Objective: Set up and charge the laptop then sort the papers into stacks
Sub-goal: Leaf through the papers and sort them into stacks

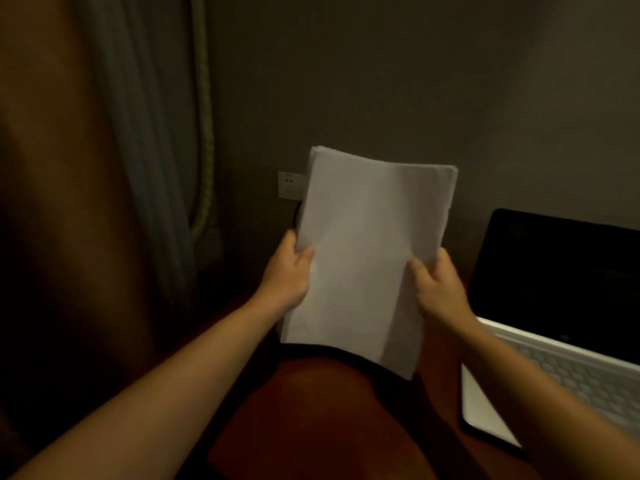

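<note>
Head view, dim room. Stack of white papers [370,251] is held up in both hands at centre frame, above the reddish-brown table [329,427] and not touching it. The stack is tilted, its far edge leaning right, and the sheets bow slightly along their length. The top sheet looks blank.

Left hand [287,275]: grips the left edge of the stack about halfway along. The thumb lies pressed on the front face; the other fingers are behind the sheets, so their spread cannot be told.

Right hand [438,289]: grips the right edge, a little nearer than the left hand. The thumb is pressed on the front face and the fingers are curled round the edge, close together.

Laptop [568,368]: on the table at right, lid open, screen dark, pale keyboard deck. It sits just beside the right forearm, apart from the papers.

Wall socket [289,185]: white plate on the far wall, its right part hidden by the stack. A dark cable [296,216] curves below it, mostly hidden.

Curtain [69,202]: brown and grey folds, far left.
</note>
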Available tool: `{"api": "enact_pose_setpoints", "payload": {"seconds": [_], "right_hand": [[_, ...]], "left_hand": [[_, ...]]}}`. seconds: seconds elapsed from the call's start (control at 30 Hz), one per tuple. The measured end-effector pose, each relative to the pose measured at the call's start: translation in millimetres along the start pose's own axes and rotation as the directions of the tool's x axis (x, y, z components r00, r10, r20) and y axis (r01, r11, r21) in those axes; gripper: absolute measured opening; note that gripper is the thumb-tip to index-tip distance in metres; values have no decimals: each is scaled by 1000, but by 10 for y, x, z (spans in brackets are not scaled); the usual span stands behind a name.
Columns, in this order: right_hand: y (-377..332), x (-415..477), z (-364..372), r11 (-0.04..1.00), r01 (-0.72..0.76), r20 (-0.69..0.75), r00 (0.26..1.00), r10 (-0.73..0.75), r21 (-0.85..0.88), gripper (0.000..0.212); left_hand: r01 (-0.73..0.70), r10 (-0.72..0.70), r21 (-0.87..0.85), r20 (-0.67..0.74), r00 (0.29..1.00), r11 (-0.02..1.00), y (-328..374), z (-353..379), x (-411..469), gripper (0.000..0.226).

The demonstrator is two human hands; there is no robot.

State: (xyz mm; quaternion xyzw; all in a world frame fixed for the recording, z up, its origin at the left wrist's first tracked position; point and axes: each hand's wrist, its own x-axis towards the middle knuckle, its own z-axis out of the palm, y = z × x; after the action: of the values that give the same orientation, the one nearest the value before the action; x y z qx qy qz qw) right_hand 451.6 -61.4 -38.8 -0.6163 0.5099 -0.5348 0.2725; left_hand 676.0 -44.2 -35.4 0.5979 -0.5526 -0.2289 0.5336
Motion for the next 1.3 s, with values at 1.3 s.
{"api": "enact_pose_setpoints", "payload": {"seconds": [1.3], "right_hand": [[397,-31,1247,839,-80,260,931,255,-538,29]], "left_hand": [[60,-248,812,106,963,581,-1447,-504,738,34]]}}
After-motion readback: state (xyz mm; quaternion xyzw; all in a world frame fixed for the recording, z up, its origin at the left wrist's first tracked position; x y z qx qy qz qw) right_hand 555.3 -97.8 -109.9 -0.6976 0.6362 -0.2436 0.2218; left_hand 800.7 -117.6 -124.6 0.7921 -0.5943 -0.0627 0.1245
